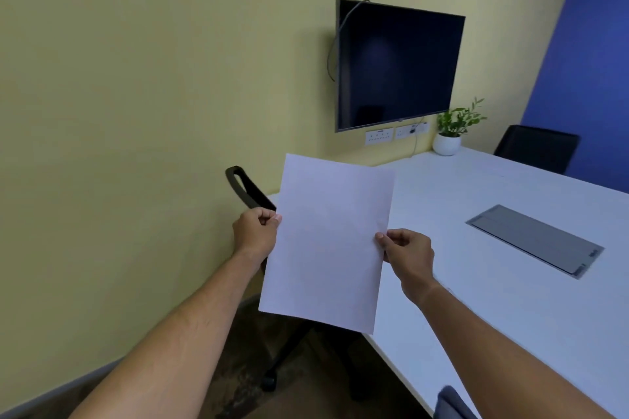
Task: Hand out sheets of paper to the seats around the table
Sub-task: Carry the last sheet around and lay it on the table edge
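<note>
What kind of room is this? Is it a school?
Probably an office meeting room, not a classroom. A long white table has a grey cable hatch set in its top, office chairs stand around it, and a dark screen hangs on the wall.

Both my bare forearms reach forward from the near edge. My left hand (pixel 257 231) is curled, thumb and fingers pinched shut on the left edge of the sheet (pixel 326 241). My right hand (pixel 408 257) pinches its right edge, slightly nearer and lower.
</note>
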Motion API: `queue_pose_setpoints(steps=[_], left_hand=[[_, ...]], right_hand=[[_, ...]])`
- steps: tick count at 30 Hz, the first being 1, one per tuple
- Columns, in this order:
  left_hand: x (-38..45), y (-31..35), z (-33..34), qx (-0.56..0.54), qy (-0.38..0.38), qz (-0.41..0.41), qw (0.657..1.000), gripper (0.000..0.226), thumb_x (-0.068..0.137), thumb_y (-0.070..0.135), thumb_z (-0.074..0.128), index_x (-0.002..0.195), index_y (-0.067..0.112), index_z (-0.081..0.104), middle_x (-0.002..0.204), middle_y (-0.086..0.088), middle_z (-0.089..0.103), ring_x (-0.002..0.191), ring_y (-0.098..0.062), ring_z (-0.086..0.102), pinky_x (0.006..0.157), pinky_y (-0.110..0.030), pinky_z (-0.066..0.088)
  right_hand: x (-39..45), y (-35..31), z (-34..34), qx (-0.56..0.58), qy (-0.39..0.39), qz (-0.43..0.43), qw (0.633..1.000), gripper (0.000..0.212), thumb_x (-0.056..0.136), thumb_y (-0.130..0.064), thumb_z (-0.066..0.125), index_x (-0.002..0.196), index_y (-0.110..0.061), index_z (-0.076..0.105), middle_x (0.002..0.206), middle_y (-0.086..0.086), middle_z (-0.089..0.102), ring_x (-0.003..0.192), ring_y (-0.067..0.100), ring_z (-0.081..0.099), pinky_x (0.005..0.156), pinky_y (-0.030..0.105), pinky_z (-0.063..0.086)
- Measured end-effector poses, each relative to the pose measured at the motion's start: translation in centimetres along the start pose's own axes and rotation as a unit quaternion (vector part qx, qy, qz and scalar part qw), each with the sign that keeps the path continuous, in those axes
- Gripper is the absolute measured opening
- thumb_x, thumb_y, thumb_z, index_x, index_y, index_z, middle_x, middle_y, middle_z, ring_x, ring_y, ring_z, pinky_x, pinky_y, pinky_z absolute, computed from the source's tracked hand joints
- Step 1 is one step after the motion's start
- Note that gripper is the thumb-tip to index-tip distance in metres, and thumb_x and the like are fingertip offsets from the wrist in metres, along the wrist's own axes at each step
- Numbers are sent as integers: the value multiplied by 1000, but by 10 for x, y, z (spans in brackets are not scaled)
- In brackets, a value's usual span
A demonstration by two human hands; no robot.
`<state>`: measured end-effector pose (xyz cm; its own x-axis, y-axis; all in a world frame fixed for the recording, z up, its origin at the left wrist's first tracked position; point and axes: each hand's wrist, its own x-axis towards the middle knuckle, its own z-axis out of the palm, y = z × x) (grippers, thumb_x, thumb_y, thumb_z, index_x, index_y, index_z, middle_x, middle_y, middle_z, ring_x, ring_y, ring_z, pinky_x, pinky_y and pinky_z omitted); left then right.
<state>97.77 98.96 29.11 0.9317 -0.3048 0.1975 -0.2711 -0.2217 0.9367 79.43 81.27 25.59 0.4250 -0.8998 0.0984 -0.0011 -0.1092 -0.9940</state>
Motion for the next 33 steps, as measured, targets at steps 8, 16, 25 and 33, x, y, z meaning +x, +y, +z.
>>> queue_pose_setpoints(steps=[8,16,25,33], left_hand=[[125,-13,117,5,-87,3,996,8,90,15,66,84,11,67,86,1,66,83,-13,61,75,-23,44],[227,-7,212,0,-157,14,988,8,89,12,68,87,5,69,91,-2,66,85,-15,60,76,-23,43],[358,-42,313,39,-211,33,976,7,87,9,69,87,3,72,91,-1,68,85,-13,61,78,-22,44],[458,-109,386,102,-252,23,962,7,85,6,69,86,3,75,96,-8,73,88,-14,64,79,-20,44]], right_hand=[[130,36,14,3,78,33,996,12,82,-16,78,84,-6,72,85,10,74,86,28,73,79,37,61],[228,52,23,2,145,66,987,11,82,-17,79,82,-11,71,84,10,74,85,27,72,79,37,61],[326,109,78,49,198,143,968,10,82,-12,79,77,-12,70,88,10,74,86,27,73,69,27,59],[399,182,140,82,216,236,944,12,82,-8,78,85,2,71,90,18,74,78,26,73,76,35,62]])
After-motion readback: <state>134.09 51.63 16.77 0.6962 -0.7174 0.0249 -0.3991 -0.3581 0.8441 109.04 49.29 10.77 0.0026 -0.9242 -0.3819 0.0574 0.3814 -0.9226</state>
